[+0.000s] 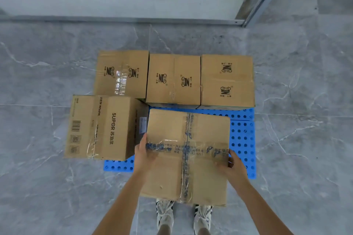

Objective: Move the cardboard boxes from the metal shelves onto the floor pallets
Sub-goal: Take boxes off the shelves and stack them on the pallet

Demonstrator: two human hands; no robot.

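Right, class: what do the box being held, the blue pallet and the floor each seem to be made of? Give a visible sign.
Held box: cardboard, matte brown, dented, with glossy printed tape. Blue pallet: probably moulded plastic, given its even colour and regular round holes. Floor: polished grey tile, seemingly, with white veins and joint lines; stone or ceramic, I cannot tell.

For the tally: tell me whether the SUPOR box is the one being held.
No: the SUPOR box rests on the blue pallet, while the left hand and right hand hold the taped box beside it.
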